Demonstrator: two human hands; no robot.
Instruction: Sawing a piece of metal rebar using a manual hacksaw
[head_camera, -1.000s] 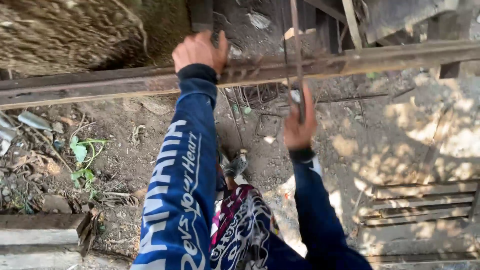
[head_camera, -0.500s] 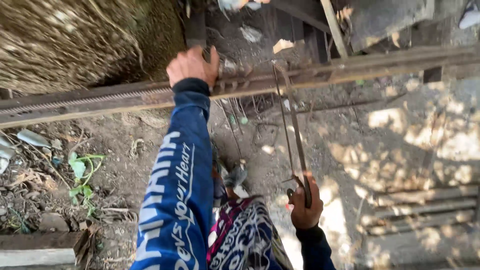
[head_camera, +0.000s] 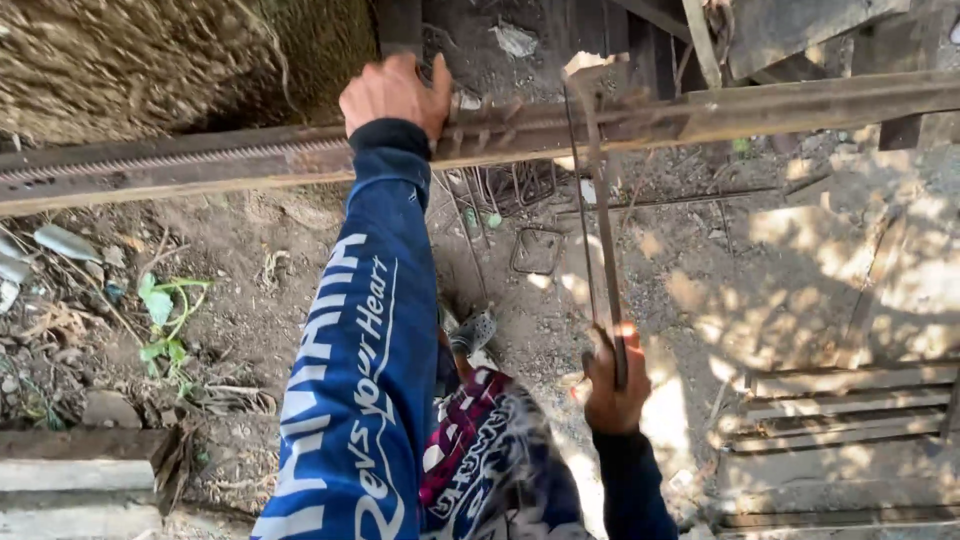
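Observation:
My left hand (head_camera: 392, 92) presses down on a long rusty steel beam (head_camera: 240, 160) that runs across the view, beside several nails or pegs standing on its top. Ribbed steel bar lies along the beam. My right hand (head_camera: 612, 385) grips the lower end of a thin steel bending lever (head_camera: 598, 240), which reaches up to the pegs on the beam. Both arms wear a blue sleeve with white lettering.
Bent square rebar stirrups (head_camera: 537, 250) lie on the dirt under the beam. A sandalled foot (head_camera: 472, 332) shows below. A straw-covered mound (head_camera: 130, 60) is at the upper left, wooden slats (head_camera: 850, 400) at the right, and a concrete block (head_camera: 70, 485) at the lower left.
My right hand has pulled the lever's end down and toward me, from beside the beam to low in the view. The left hand stays on the beam.

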